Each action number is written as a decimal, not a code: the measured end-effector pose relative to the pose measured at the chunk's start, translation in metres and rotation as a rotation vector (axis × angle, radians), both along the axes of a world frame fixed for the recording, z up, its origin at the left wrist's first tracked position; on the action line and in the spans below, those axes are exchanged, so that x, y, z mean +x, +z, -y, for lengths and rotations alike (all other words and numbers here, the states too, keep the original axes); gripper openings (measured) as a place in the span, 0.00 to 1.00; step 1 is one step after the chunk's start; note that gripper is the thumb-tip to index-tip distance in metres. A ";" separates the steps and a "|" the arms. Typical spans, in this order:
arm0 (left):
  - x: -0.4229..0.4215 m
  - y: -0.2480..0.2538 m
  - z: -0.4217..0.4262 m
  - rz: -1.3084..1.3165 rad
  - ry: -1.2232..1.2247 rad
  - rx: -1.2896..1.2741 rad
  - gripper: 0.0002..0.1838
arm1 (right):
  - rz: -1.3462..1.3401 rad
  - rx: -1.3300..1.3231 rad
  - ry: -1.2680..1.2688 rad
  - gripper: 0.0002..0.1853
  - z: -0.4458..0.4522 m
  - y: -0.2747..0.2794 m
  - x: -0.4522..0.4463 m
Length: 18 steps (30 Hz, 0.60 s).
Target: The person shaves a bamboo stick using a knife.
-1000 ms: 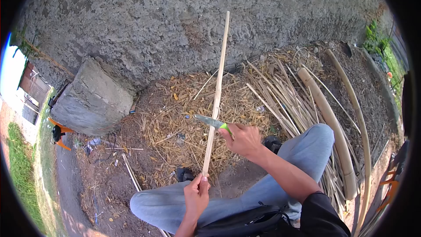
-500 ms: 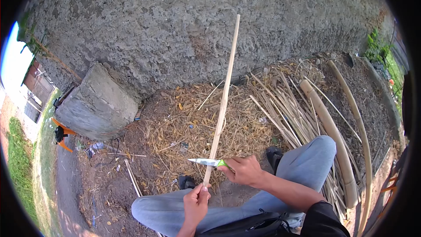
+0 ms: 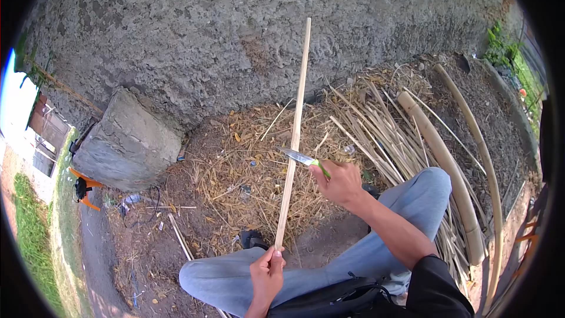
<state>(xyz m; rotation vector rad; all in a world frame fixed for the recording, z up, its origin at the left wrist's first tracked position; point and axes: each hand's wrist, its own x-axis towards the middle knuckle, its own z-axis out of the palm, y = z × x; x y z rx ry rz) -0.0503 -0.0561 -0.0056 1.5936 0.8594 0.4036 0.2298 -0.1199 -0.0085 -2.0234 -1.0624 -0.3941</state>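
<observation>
A long, pale bamboo strip [image 3: 288, 200] slants up and away from my lap toward the wall. Its near end is pinched between the thumb and fingers of my left hand [image 3: 268, 275], just above my left thigh. My right hand [image 3: 341, 182] is wrapped round the green handle of a knife [image 3: 301, 158]. The blade points left and lies across the strip about midway along it. Whether the edge bites into the wood cannot be made out.
Split bamboo strips [image 3: 382, 135] are heaped to the right, beside a thick bamboo pole [image 3: 441, 147] and a thinner curved one [image 3: 479, 141]. Shavings and dry leaves [image 3: 229, 165] cover the ground. A concrete block [image 3: 129, 141] stands left, against a rough wall [image 3: 200, 41].
My right hand and the knife have moved up along the strip, away from my left hand. My left hand still grips the near end.
</observation>
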 end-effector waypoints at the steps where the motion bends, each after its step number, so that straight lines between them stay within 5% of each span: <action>1: 0.002 -0.002 -0.002 0.005 0.000 -0.007 0.13 | 0.009 0.006 -0.007 0.16 0.001 -0.002 -0.005; 5: 0.002 0.001 -0.004 0.028 0.034 -0.032 0.13 | 0.106 -0.009 0.200 0.19 0.007 -0.002 -0.040; 8: -0.003 0.006 -0.004 0.023 0.006 -0.037 0.13 | -0.020 0.025 0.004 0.19 0.000 0.000 -0.001; 12: -0.001 0.003 -0.004 0.032 0.007 -0.054 0.13 | 0.030 -0.075 0.203 0.19 0.009 0.013 -0.039; 18: -0.001 0.004 -0.002 -0.009 -0.013 0.033 0.13 | 0.000 -0.011 0.081 0.19 -0.005 0.003 -0.022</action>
